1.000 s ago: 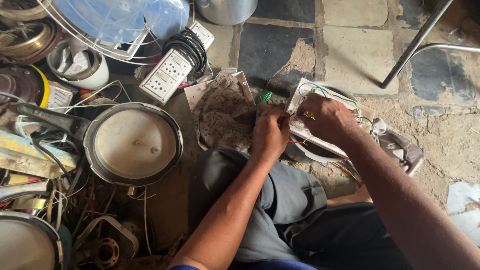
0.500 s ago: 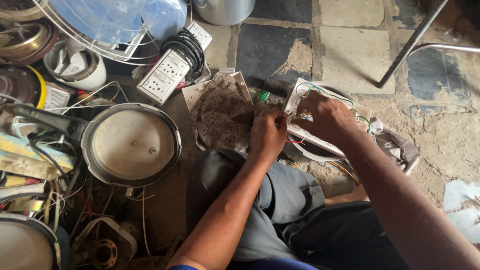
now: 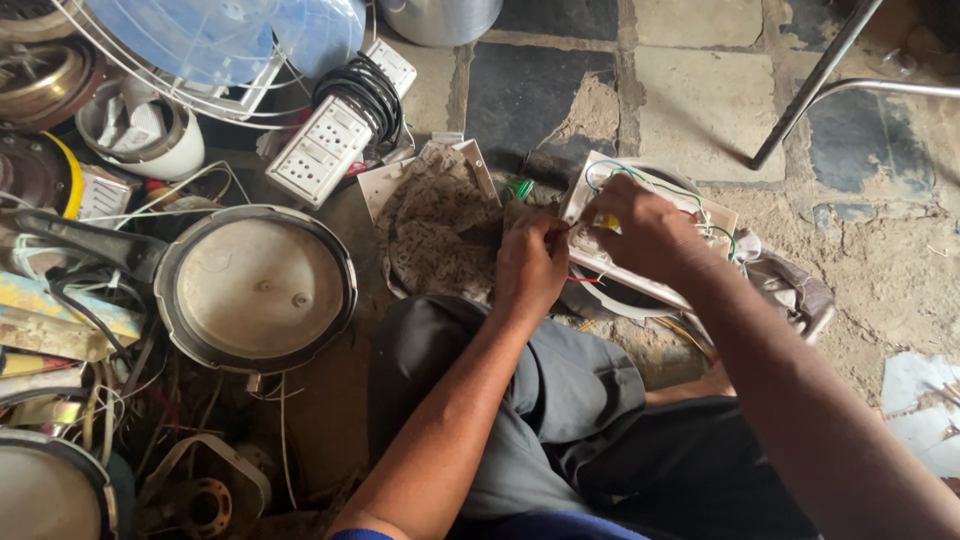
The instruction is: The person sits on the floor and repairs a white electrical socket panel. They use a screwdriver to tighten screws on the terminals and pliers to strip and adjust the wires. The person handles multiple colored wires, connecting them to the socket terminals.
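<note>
Worn stone floor tiles (image 3: 700,90), patched with dirt, fill the upper right of the frame. Just right of centre lies a white switch board panel (image 3: 620,265), back side up, with blue, green and red wires (image 3: 610,172) looped over it. Its upper edge meets bare floor, while its left edge sits just beside a dusty patterned cloth (image 3: 435,235). The right hand (image 3: 650,232) rests on the panel, fingers curled and pinched around something small and yellow. The left hand (image 3: 530,265) is clenched at the panel's left edge, fingertips pinched on a thin piece meeting the right hand's; what it is cannot be told. Both forearms run down to the lower edge, over a bent knee in grey trousers (image 3: 560,400).

Open floor lies above and to the right, crossed only by a metal chair leg (image 3: 810,90). Leftward the space is crowded: a pressure cooker lid (image 3: 255,285) with a black handle, a white extension board (image 3: 325,150) with a coiled black cable, a blue fan (image 3: 220,40) in its wire guard, and tangled cords at the lower left.
</note>
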